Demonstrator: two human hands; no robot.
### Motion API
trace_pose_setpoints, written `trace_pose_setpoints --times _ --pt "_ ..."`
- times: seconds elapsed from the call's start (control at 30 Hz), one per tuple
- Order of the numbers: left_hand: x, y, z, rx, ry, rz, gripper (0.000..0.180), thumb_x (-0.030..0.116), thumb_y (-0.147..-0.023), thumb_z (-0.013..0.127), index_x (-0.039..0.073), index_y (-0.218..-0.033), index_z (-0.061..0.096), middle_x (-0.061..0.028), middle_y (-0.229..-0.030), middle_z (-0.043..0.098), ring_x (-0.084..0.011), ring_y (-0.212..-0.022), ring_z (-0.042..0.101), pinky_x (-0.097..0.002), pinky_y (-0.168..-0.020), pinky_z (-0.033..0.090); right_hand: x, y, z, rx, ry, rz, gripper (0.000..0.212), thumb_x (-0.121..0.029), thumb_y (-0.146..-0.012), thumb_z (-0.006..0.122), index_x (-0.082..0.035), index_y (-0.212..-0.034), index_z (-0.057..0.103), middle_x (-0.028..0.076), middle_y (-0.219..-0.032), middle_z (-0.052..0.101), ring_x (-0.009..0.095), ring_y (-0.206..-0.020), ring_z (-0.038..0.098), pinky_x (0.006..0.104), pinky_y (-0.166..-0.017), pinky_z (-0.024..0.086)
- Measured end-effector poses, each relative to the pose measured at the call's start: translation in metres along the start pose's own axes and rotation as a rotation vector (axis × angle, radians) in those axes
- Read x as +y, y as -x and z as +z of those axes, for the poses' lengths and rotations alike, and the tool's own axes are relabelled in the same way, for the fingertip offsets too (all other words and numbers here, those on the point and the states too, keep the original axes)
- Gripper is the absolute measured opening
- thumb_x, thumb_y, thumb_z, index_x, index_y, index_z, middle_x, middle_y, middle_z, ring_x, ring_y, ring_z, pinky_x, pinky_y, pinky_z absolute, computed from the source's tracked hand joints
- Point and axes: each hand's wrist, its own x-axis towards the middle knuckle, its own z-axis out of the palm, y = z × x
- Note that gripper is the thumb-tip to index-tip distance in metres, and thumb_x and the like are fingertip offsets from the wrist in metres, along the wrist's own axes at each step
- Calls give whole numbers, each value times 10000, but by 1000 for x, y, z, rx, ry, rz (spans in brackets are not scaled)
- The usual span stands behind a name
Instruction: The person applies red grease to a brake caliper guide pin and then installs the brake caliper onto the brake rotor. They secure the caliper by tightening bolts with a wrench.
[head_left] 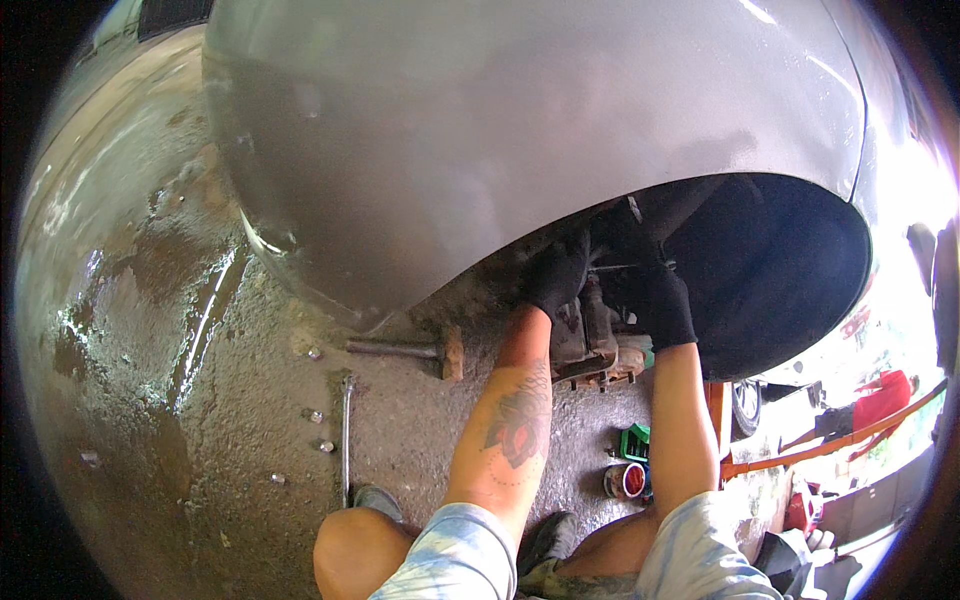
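Both my arms reach into the dark wheel arch (790,270) of a grey car body (480,110). My left hand (560,275), in a black glove, is beside rusty wheel-hub and brake parts (597,335). On the other side of those parts is my right hand (660,303), also in a black glove. A thin, light metal rod (612,267) shows between the two hands; whether either hand grips it is unclear. Deep shadow and the dark gloves hide the fingers of both hands.
On the wet, rough floor lie a hammer (400,348), a long wrench (347,440) and several nuts (326,446). Close to my right forearm are a green container (634,441) and an open can (632,481). An orange metal bar (790,460) runs off at the right.
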Motion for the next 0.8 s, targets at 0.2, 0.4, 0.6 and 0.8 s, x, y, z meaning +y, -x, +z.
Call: trace_pose_setpoints --times 0.2,0.4,0.6,0.8 --pt "1 1 11 -33 430 -199 438 362 -944 428 45 -1214 566 -257 -1199 564 -397 -1064 578 -460 -908 459 -52 7 21 303 -229 -11 255 -243 -835 631 -60 -1011 651 165 -845 675 342 -802 654 403 -676 501" --pt "-11 -10 12 -177 203 -41 444 362 -946 416 78 -1255 559 -221 -1310 505 -339 -1216 498 -408 -997 410 -102 -3 14 141 121 -290 205 -132 -800 632 -50 -985 668 171 -862 665 328 -791 649 379 -685 502" --pt "4 0 1 -22 295 -89 424 268 -935 434 73 -1307 494 -244 -1190 569 -401 -1035 589 -474 -880 474 -55 -12 7 198 -644 54 231 -152 -789 643 -59 -999 667 192 -947 664 349 -851 641 395 -744 511" --pt "-1 3 0 93 131 77 487 178 -908 472 77 -1372 362 -281 -923 625 -447 -808 630 -529 -694 506 -25 2 -20 -218 392 -39 256 -198 -876 584 -57 -1084 631 184 -977 663 308 -874 657 382 -726 520"
